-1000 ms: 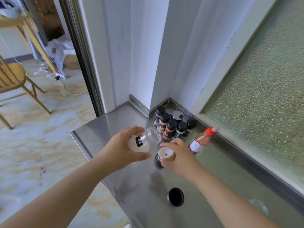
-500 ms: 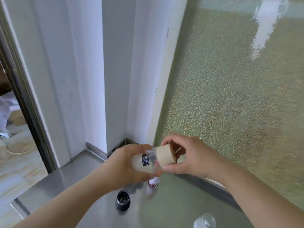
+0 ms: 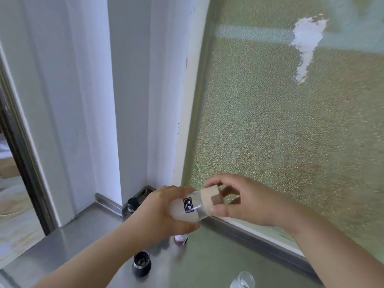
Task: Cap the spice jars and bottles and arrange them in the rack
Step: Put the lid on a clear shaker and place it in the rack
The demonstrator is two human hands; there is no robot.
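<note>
My left hand point(image 3: 161, 213) grips a clear glass jar point(image 3: 190, 207) with white powder and a small black label, held tilted above the steel counter point(image 3: 87, 244). My right hand point(image 3: 245, 201) pinches a beige wooden cap point(image 3: 211, 199) that sits on the jar's mouth. An open black jar point(image 3: 141, 263) stands on the counter below my left forearm. A bottle with a red bottom point(image 3: 180, 240) shows under my left hand. One black-capped jar point(image 3: 132, 204) of the rack peeks out in the corner; the rest of the rack is hidden by my hand.
A clear glass jar point(image 3: 243, 281) shows at the bottom edge on the right. A frosted window point(image 3: 291, 121) rises along the counter's right side, a white wall corner point(image 3: 128, 100) at the back. The counter's left edge drops to a tiled floor point(image 3: 14, 215).
The view has tilted up toward the window. My right hand brought the wooden cap up from the counter onto the mouth of the jar, and both hands rose together.
</note>
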